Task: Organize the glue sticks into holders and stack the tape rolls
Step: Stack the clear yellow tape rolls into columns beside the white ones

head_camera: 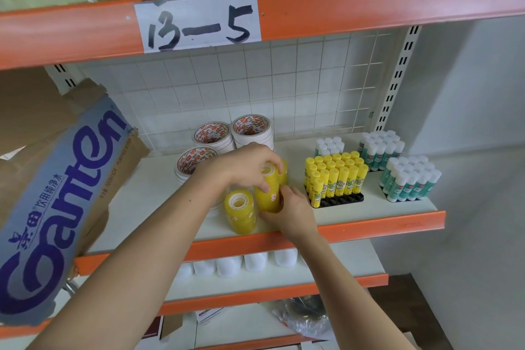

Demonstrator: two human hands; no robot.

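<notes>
Both forearms are reaching in from the bottom edge toward the white shelf (355, 213) with its orange front lip. On top, the left hand (247, 163) is curling its fingers over the upper end of a tall stack of yellow tape rolls (267, 193), its grip clamped on that stack. Lower down, the right hand (292, 213) is wrapping around the same stack's base, its grip also closed on it. Just left of this stack, a shorter stack of yellow tape rolls (241, 212) is standing near the shelf's front edge. Behind the hands, white tape rolls with red printed cores (250, 129) are sitting in stacks against the wire grid. To the right, yellow glue sticks (336, 176) are standing upright in a black holder (338, 200), with green-labelled glue sticks (409, 179) further right. A torn cardboard box (56, 193) is leaning at the left.
</notes>
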